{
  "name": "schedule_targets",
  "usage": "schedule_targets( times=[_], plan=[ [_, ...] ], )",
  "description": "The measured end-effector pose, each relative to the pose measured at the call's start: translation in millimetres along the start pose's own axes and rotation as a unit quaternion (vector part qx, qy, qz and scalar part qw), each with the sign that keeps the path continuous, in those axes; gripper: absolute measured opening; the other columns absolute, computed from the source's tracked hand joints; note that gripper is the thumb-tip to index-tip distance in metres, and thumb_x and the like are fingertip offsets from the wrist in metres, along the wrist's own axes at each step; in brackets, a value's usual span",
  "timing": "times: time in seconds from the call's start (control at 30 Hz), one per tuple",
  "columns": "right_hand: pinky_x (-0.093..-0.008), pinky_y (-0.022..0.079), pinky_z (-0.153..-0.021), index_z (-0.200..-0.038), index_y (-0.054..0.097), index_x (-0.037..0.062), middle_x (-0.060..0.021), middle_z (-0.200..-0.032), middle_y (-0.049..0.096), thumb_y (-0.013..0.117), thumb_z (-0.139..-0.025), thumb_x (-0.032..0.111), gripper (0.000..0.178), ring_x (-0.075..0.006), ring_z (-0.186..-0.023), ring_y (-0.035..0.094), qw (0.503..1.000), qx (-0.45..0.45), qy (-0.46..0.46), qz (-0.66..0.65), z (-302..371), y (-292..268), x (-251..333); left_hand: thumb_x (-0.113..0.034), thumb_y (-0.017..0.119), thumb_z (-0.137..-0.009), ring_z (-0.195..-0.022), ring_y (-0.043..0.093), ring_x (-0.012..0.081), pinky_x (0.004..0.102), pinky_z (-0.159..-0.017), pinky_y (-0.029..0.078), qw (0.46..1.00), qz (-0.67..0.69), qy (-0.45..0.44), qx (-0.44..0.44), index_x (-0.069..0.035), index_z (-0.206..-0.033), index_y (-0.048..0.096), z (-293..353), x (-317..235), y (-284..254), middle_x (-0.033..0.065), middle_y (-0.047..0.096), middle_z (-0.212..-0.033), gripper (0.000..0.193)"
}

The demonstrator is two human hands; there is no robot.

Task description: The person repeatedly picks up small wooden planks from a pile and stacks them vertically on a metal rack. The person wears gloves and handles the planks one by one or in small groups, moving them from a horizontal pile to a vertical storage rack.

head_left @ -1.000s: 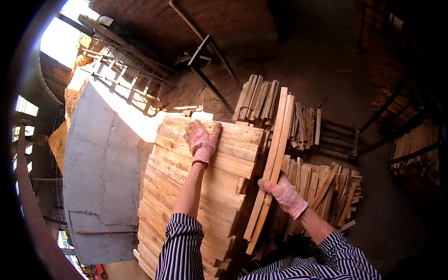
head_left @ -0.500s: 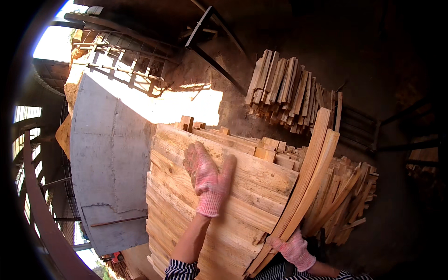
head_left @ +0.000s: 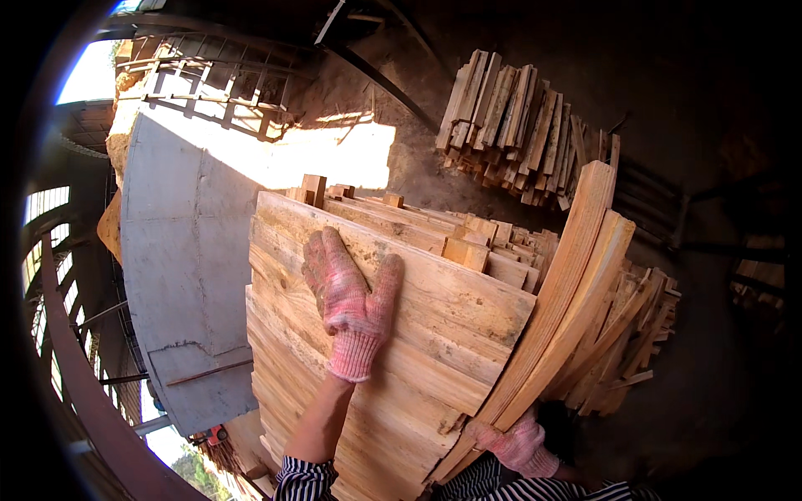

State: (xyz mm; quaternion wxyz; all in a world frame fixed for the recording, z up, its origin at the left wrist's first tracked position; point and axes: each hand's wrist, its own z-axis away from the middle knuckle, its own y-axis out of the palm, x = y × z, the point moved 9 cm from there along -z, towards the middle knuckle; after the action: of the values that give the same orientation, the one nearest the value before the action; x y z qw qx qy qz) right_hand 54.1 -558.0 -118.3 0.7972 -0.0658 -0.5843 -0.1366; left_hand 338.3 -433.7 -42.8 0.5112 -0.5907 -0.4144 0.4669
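My left hand [head_left: 349, 302], in a dirty pink knit glove, lies with fingers stretched and thumb apart on the upper board of a tall stack of wooden boards [head_left: 409, 346]. At the stack's right side, two long wooden planks [head_left: 575, 280] lean at a slant, side by side. Low on these planks, my right hand [head_left: 516, 444], in a matching glove, is closed around their edge; some of its fingers are hidden behind the wood. Shorter blocks and board ends [head_left: 468, 250] show along the stack's far side.
A grey concrete slab [head_left: 188, 250] lies left of the stack. Bundled wooden strips [head_left: 510, 121] stand at the back right, and a loose pile of wood [head_left: 639, 334] sits right of the planks. A dark metal frame [head_left: 380, 79] crosses at the back.
The whole view has shifted a little, so the stack and my hands appear slightly higher and further left. My left hand stays flat on the board, and my right keeps its hold on the planks.
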Motion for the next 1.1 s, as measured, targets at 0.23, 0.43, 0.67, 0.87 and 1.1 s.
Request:
schedule_targets(
  times=[0.23,0.43,0.67,0.87,1.1],
  plan=[
    [-0.0329,0.058,-0.083,-0.137,0.040,-0.0013,-0.0106,-0.106,0.069,0.075,-0.096,0.020,0.058,-0.0171,-0.093,0.069,0.951,0.055,0.118,-0.281,1,12,-56,-0.070,0.053,-0.094,-0.148,0.032,0.0451,0.0498,-0.124,0.021,0.994,-0.085,0.016,-0.061,0.010,-0.152,0.037,-9,-2,-1,0.0338,0.038,-0.156,0.100],
    [-0.0374,0.054,-0.100,-0.147,0.037,0.0009,-0.0179,-0.131,0.063,0.068,-0.101,0.025,0.061,-0.0223,-0.114,0.066,0.978,0.061,-0.012,-0.201,0,-12,-26,-0.082,0.047,-0.089,-0.152,0.026,0.0455,0.0556,-0.125,0.016,0.999,-0.024,-0.020,-0.034,0.004,-0.157,0.029,-5,0,-21,0.0302,0.033,-0.160,0.111],
    [-0.0344,0.049,-0.103,-0.157,0.031,0.0012,-0.0113,-0.133,0.058,0.075,-0.094,0.017,0.078,-0.0206,-0.116,0.060,0.997,0.057,-0.017,-0.049,62,-16,84,-0.082,0.047,-0.091,-0.145,0.040,0.0374,0.0437,-0.122,0.030,0.774,0.632,0.046,-0.009,0.000,-0.159,0.029,108,-22,-61,0.0232,0.046,-0.154,0.109],
    [-0.0332,0.053,-0.096,-0.160,0.030,0.0071,-0.0124,-0.132,0.059,0.075,-0.090,0.013,0.083,-0.0191,-0.112,0.061,0.951,0.279,-0.035,0.128,125,104,154,-0.045,0.078,-0.090,-0.080,0.068,0.0161,0.0296,-0.064,0.059,0.445,0.892,-0.076,-0.016,-0.003,-0.130,0.054,240,16,-144,0.0062,0.062,-0.097,0.062],
    [-0.0357,0.052,-0.099,-0.159,0.032,0.0068,-0.0139,-0.139,0.057,0.085,-0.079,0.012,0.096,-0.0223,-0.120,0.059,0.825,0.493,-0.142,0.237,219,253,175,-0.042,0.078,-0.091,-0.075,0.070,0.0207,0.0359,-0.067,0.062,0.301,0.857,-0.090,-0.409,-0.010,-0.125,0.057,399,217,-210,0.0081,0.067,-0.091,0.051]
  ],
)
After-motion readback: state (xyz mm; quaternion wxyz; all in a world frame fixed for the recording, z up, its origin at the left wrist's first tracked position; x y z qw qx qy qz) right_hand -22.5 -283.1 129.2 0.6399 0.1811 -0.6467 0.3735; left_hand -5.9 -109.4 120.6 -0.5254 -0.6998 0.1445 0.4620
